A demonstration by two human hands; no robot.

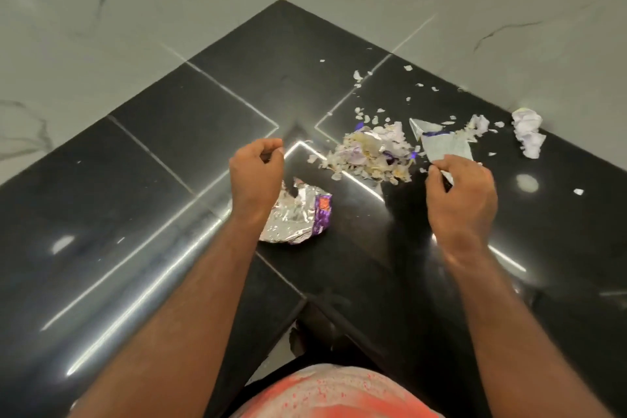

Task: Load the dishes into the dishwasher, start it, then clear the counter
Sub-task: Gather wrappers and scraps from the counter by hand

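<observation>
Black polished stone counter (169,163) fills an L-shaped corner under a grey-veined white marble wall (135,10). Heap of pale peelings and foil scraps (373,155) lies mid-counter, btwn both hands. Crumpled silver foil wrapper w/ purple edge (295,217) lies partly under the left hand (256,177), whose fingers are curled in, thumb at forefinger, nothing seen in them. Right hand (461,197) pinches the near edge of a flat silver-white wrapper piece (444,144). Crumpled pale lilac tissue ball (527,136) sits far right by the wall. Small loose flakes (366,119) are scattered behind the heap.
</observation>
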